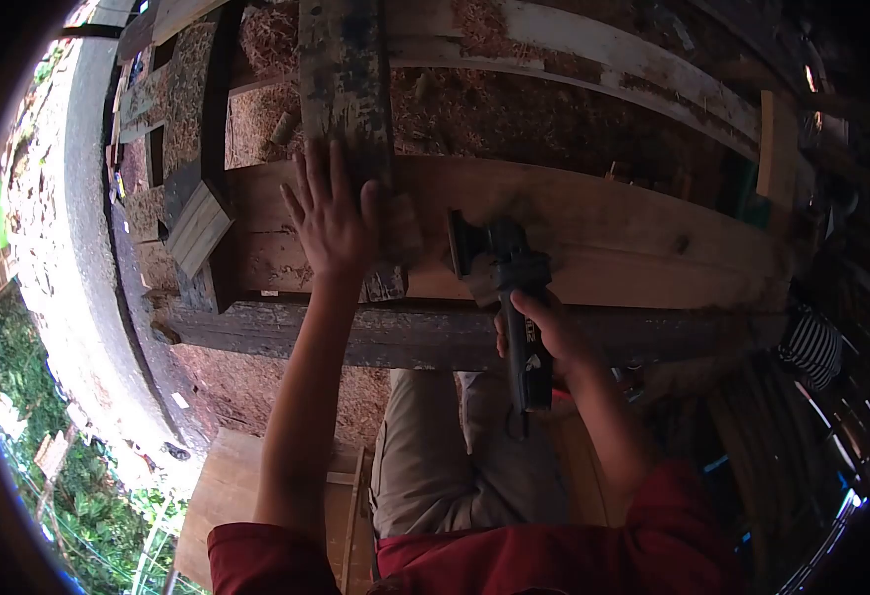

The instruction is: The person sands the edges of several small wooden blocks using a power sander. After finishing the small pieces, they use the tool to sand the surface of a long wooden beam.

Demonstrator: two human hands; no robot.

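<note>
My left hand (pixel 336 235) lies flat with fingers spread on a long reddish wooden plank (pixel 613 243), beside a dark, paint-worn crosspiece (pixel 344 84). My right hand (pixel 551 335) is wrapped round the dark body of an angle grinder (pixel 529 369). Its head points away from me over the plank, and the disc (pixel 461 243) stands on edge toward my left hand. Part of the grinder's handle is hidden by my fingers. A dark beam (pixel 425 334) runs along the plank's near side.
Wood shavings (pixel 514 104) cover the ground behind the plank. A small wood block (pixel 199 229) rests at the left, near slatted timber. Pale boards (pixel 603 45) lie farther back. A striped cloth (pixel 812 345) is at the right, and a plywood sheet (pixel 227 496) is at lower left.
</note>
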